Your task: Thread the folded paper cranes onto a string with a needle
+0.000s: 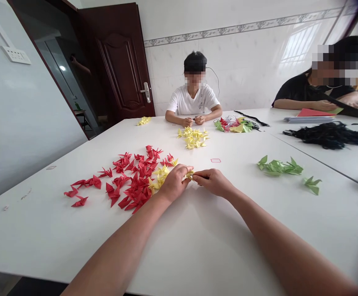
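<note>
Between my two hands, just above the white table (pixel 179 246), is a small yellow paper crane (pixel 190 175), partly covered by fingers. My left hand (pixel 176 181) is closed on its left side. From the right, the pinched fingertips of my right hand (pixel 213 181) grip its other side. Several yellow paper cranes (pixel 160 177) lie right beside my left hand. Beyond them to the left spreads a heap of red paper cranes (pixel 138 185). Off to the right of my right hand rest a few green paper cranes (pixel 280 167).
Across the table sits a person in a white shirt (pixel 194 100), behind more yellow cranes (pixel 194 137) and a mixed coloured pile (pixel 237 124). A person in black (pixel 296 88) sits at the right, near paper sheets (pixel 311 117) and a bundle of black cords (pixel 329 135). A dark door (pixel 117 61) stands behind.
</note>
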A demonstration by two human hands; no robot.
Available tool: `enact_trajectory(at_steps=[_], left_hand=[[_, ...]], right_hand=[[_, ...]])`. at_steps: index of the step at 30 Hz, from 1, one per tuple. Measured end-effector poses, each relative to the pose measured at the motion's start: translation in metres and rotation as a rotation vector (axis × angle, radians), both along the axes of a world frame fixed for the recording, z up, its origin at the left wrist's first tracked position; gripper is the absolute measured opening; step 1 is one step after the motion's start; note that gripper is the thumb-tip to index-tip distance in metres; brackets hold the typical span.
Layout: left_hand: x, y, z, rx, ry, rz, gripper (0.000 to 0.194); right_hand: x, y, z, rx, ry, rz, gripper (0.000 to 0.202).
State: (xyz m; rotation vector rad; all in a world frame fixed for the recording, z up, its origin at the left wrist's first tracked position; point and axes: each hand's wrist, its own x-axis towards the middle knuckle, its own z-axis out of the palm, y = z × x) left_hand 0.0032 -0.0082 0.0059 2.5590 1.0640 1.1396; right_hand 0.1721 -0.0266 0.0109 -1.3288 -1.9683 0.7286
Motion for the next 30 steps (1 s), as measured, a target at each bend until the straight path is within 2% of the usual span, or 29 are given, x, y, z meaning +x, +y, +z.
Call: enact_trajectory(at_steps=[17,25,30], left_hand=[[0.0004,-0.0017,0.0002,-0.036,-0.021,-0.006,0.033],[0.0,-0.0032,0.0019,-0.058,-0.022,-0.01,0.031],[-0.0005,-0.002,0.0006,-0.053,-0.027,-0.009,0.03]], right_hand=[[0.0006,0.0014,0.0004,0.004,-0.01,0.026,0.033],[0.0022,0.0034,-0.0011,0.001,0.069,-0.02,0.028],[0.002,0.0038,-0.0023,-0.006,0.044,-0.017,0.027]])
